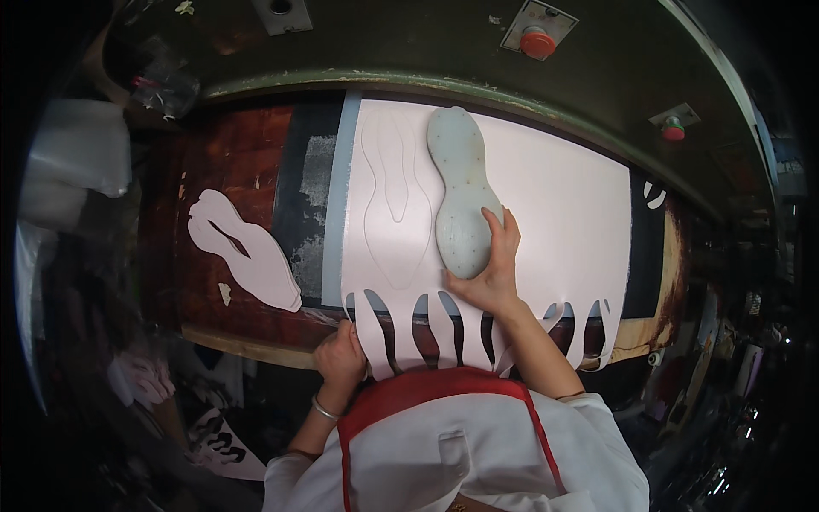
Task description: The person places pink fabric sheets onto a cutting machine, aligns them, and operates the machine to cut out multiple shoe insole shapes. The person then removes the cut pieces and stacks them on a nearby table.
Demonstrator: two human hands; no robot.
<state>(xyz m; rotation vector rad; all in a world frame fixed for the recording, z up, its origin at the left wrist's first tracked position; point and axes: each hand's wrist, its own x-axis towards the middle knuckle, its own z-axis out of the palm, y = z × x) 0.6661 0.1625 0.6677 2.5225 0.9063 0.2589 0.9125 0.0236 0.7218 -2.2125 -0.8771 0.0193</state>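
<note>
A pale pink sheet [563,196] of thin, smooth material lies across the work board, its near edge cut into strips that hang toward me. On it rests a pale green cutting die [461,171], long and waisted, dotted with small marks. My right hand [490,277] grips the near end of this die, thumb on its left and fingers on its right. Left of the die, a cut outline [397,243] of similar shape shows in the sheet. My left hand [341,354] is closed at the sheet's near left corner, pinching its edge; the fingertips are partly hidden.
A stack of cut pink pieces [256,256] lies on the reddish-brown board [247,162] at left. Above the far side runs a dark green machine beam [384,51] with a red button [537,43] and another red button [673,130]. Pink offcuts [226,448] lie low at left.
</note>
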